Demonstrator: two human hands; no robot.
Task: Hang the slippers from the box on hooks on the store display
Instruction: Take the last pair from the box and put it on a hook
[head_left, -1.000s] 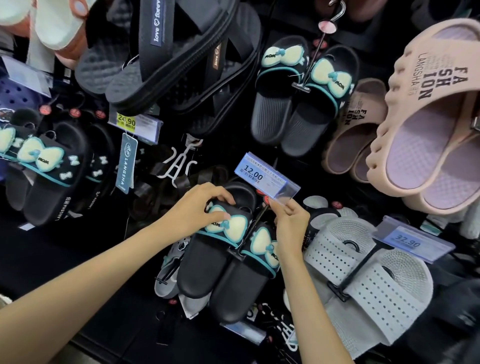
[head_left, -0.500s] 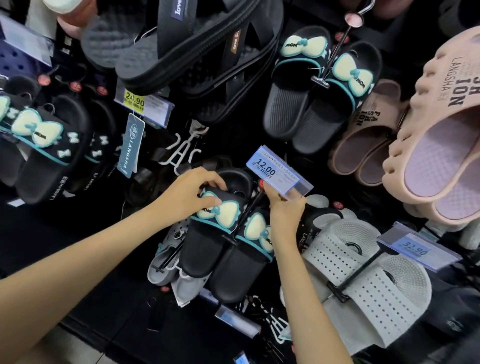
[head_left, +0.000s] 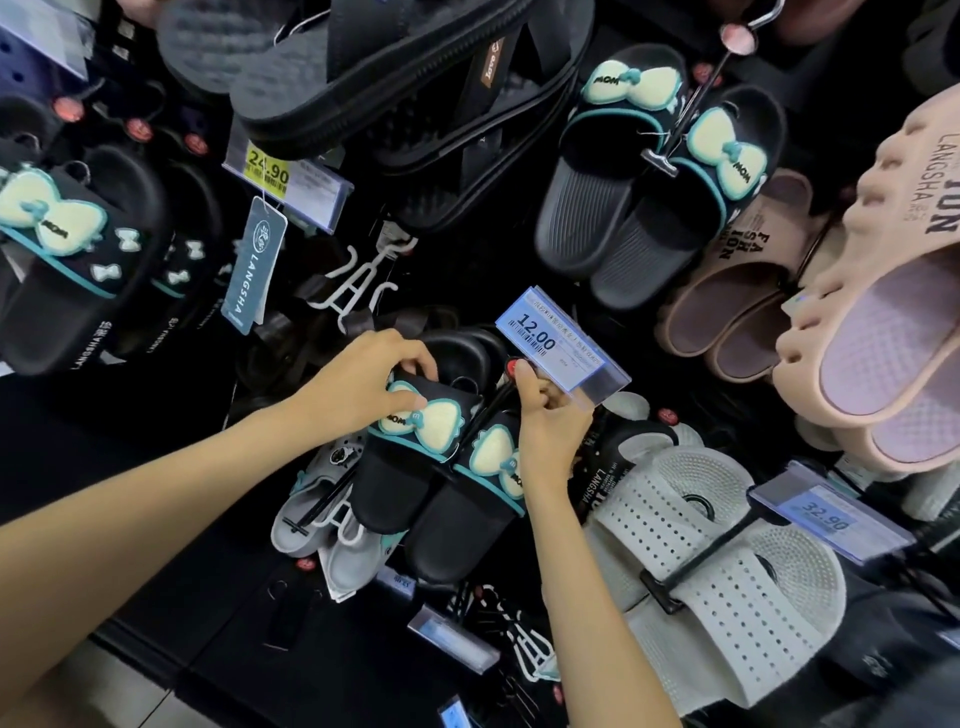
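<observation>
- Slippers (head_left: 431, 483), a black pair with cream bows edged in teal, hang at the middle of the store display, soles toward the floor; a black hanger rod (head_left: 480, 423) runs up between the two of them toward the "12.00" price tag (head_left: 550, 345)
- Left hand (head_left: 371, 384) curls over the top of the left slipper of the pair; thumb pressed on the bow, fingers wrapped over the far rim of the strap, so it grips that slipper
- Right hand (head_left: 550, 431) sits just right of the pair, under the price tag; fingers bent together and pinching at the top of the hanger rod, the index tip touching a small red cap (head_left: 514, 366) there; the exact hold is partly hidden by the tag
- Matching bow pair (head_left: 660, 171) hangs far and to the right, on its own hanger; another bow pair (head_left: 67, 260) hangs at the left edge
- Large black strap sandals (head_left: 395, 78) fill the far middle, with a yellow "24.90" tag (head_left: 267, 169) and a blue "LANGSHA" swing tag (head_left: 254, 273) below them
- Pink slides (head_left: 878, 291) lettered "LANGSHA" crowd the right side; white perforated slides (head_left: 727, 571) hang near right, beside a "32.90" tag (head_left: 826, 514)
- Small grey clogs (head_left: 332, 519) peek out just left of and beneath the held pair
</observation>
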